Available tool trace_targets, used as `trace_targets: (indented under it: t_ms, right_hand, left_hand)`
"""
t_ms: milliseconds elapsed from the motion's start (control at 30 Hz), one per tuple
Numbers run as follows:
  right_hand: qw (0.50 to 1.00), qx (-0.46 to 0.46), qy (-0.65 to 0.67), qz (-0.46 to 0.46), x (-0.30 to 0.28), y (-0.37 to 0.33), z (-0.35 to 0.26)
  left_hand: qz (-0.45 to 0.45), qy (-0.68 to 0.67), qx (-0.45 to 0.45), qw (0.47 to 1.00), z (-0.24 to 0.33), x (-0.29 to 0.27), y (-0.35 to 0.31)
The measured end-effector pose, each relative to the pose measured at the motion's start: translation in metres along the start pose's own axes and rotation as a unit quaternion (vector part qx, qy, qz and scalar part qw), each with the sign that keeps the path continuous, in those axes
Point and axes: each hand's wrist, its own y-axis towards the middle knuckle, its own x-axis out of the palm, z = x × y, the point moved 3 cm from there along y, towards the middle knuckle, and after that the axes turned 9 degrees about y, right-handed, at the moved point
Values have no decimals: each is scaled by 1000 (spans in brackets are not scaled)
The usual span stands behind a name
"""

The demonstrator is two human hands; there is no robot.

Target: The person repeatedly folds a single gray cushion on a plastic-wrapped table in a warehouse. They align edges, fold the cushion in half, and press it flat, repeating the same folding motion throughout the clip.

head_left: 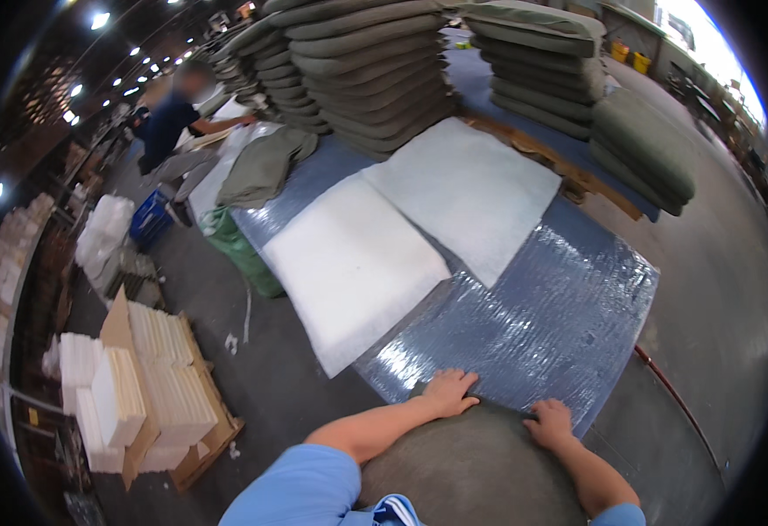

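A grey-green padded cushion (480,469) is against my front, its far edge at the near end of a table topped with shiny blue plastic film (546,294). My left hand (450,392) grips the cushion's far edge, thumb set apart from the fingers. At the far right corner my right hand (550,423) is bent over the edge with its fingers curled. The undersides of both grips are hidden. Beyond my hands lie a white square pad (357,263) and a paler white sheet (471,193), partly overlapping on the film.
Tall stacks of grey-green cushions (371,70) stand at the table's far end, with more cushions (537,61) at right. A green bag (239,250) hangs on the left side. White foam blocks (152,377) fill the floor at left. Another person (169,131) works far left. A red hose (677,399) lies right.
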Motion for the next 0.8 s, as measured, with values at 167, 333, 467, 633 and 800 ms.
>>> trace_targets:
  t_ms: [167, 333, 467, 633, 800]
  right_hand:
    - [910, 341, 235, -31, -74, -107, 29]
    - [699, 485, 488, -196, -38, -136, 15]
    - [735, 517, 413, -147, -39, -105, 5]
    - [745, 514, 401, -141, -6, -78, 47]
    - [740, 511, 405, -163, -1, -56, 48]
  left_hand:
    - [-183, -143, -211, 949, -36, -42, -110]
    - [-318, -475, -361, 737, -32, -18, -132]
    - [-289, -419, -418, 753, -33, -5, -113]
    - [-290, -455, -431, 723, -52, 26, -93]
    - [-281, -483, -439, 704, -66, 48, -82]
